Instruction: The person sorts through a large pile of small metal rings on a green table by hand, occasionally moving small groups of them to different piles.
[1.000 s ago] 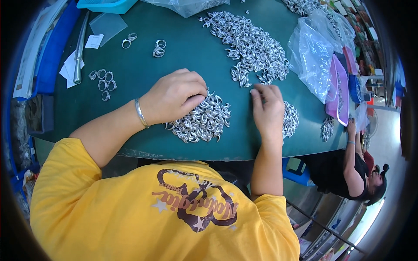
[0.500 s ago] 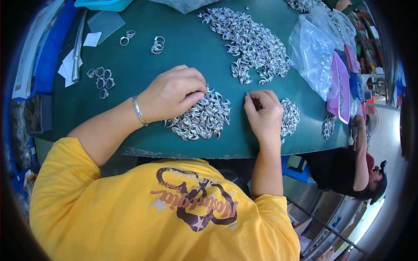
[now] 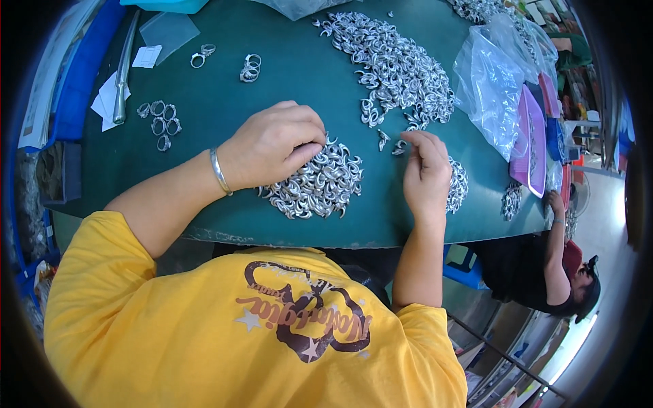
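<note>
My left hand [image 3: 282, 139] rests at the upper left of a heap of small silver crescent-shaped metal pieces [image 3: 316, 180]. Its fingers are curled in toward the thumb, and whatever lies between them is hidden. My right hand [image 3: 427, 170] is bent with its fingers together. Its fingertips reach a loose silver piece [image 3: 399, 147] below the large heap of similar pieces [image 3: 394, 64]; I cannot make out what they hold. Another loose piece [image 3: 383, 140] lies just left of it. A smaller heap [image 3: 457, 187] sits partly behind my right hand.
Silver rings [image 3: 163, 121] lie in groups at the left, near a tapered metal rod [image 3: 122, 81] on white paper. A clear plastic bag [image 3: 486, 88] and pink tray [image 3: 527, 149] stand at right. Beyond the table's right end is another person [image 3: 537, 272].
My right hand has moved away from me toward the large heap. Loose pieces now lie apart below that heap. My left hand has barely moved. The other person's arm has shifted.
</note>
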The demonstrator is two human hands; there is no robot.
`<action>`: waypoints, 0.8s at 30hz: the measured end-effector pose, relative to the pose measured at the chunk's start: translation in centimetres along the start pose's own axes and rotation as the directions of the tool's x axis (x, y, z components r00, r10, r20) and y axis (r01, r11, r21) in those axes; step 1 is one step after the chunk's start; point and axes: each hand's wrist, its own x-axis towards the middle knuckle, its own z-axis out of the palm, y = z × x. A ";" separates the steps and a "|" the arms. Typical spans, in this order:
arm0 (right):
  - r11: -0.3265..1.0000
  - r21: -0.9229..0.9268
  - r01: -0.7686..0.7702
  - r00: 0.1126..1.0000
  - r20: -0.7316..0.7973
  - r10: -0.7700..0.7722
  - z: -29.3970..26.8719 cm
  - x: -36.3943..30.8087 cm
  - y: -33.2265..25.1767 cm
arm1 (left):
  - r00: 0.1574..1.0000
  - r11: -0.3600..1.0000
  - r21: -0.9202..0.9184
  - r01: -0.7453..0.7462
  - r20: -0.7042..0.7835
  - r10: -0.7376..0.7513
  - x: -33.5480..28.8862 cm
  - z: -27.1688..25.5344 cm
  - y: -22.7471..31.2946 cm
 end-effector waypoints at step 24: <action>0.998 0.015 -0.059 0.995 -0.078 0.060 -1.8 -3.8 -1.3 | 1.000 1.000 0.011 0.000 0.017 -0.001 0.2 -0.2 0.1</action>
